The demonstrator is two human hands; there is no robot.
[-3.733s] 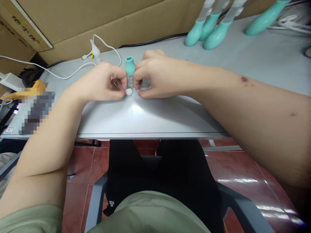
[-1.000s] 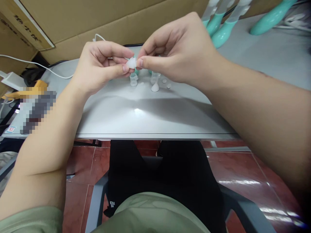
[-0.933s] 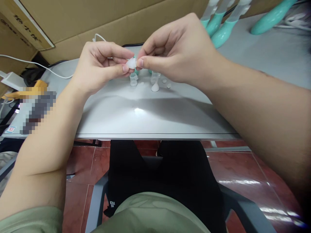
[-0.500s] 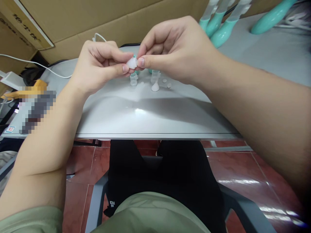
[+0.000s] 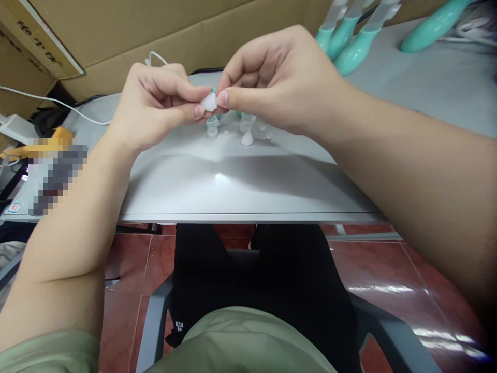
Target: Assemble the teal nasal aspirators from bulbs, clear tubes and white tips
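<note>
Hands come to two, one left hand (image 5: 155, 98) and one right hand (image 5: 267, 77); the left hand holds one small white piece (image 5: 209, 102) between thumb and fingers; the right hand pinches the right end of that same piece with its thumb and finger; the piece is up in the air over the bench (image 5: 240, 194), right where the two hands meet; one bit of green (image 5: 213, 90) shows just above it, and I cannot tell if it is part of the piece or a thing behind.

Under the hands I count two small clear cups (image 5: 212, 130), well apart from each other; one white cone (image 5: 247, 139) stands just in front of the cup on the right, thin end up; three tiny white dots (image 5: 269, 135) lie flat close by, one between the cups and two to the right of the cone.

At the back right there are four big green bulbs (image 5: 355, 53); three are bunched up and have clear tops, and one is alone farther right; its top end is cut off.

On the left there is one white wire (image 5: 58, 98), one white block (image 5: 19, 129) and one yellow thing (image 5: 60, 136); behind it all is brown cardboard (image 5: 174, 33).
</note>
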